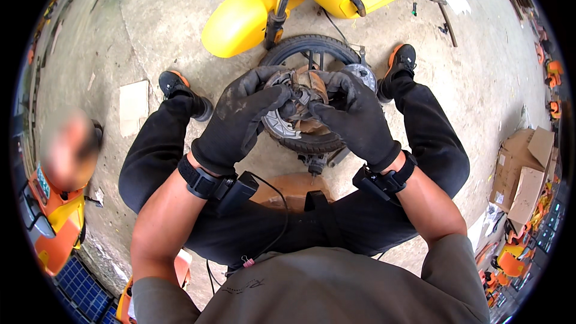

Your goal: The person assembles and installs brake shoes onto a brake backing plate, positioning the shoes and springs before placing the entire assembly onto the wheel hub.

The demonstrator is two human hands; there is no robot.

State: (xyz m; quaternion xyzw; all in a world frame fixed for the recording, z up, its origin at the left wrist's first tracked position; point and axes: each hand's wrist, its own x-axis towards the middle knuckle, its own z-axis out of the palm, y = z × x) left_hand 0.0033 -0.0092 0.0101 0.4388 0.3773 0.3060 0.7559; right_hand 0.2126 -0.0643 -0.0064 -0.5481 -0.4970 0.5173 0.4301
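Observation:
My left hand (240, 114), in a dark glove, is closed on a round metal brake assembly (303, 93) with curved shoes and a brownish, worn middle. My right hand (354, 120), gloved the same way, grips the other side of that assembly, fingers curled over it. Both hands hold it above a spoked wheel with a black tyre (309, 42), lying flat on the floor between my feet. A silver disc (363, 75) shows behind my right hand. A dark mechanical part (315, 162) protrudes below the tyre.
A yellow vehicle body with a fork and fender (231, 21) stands ahead. Brown cardboard boxes (516, 174) sit at the right, a cardboard sheet (133, 108) at the left. An orange-yellow vehicle (57, 234) with a blurred patch is at the far left. Tools (450, 27) lie near the top right.

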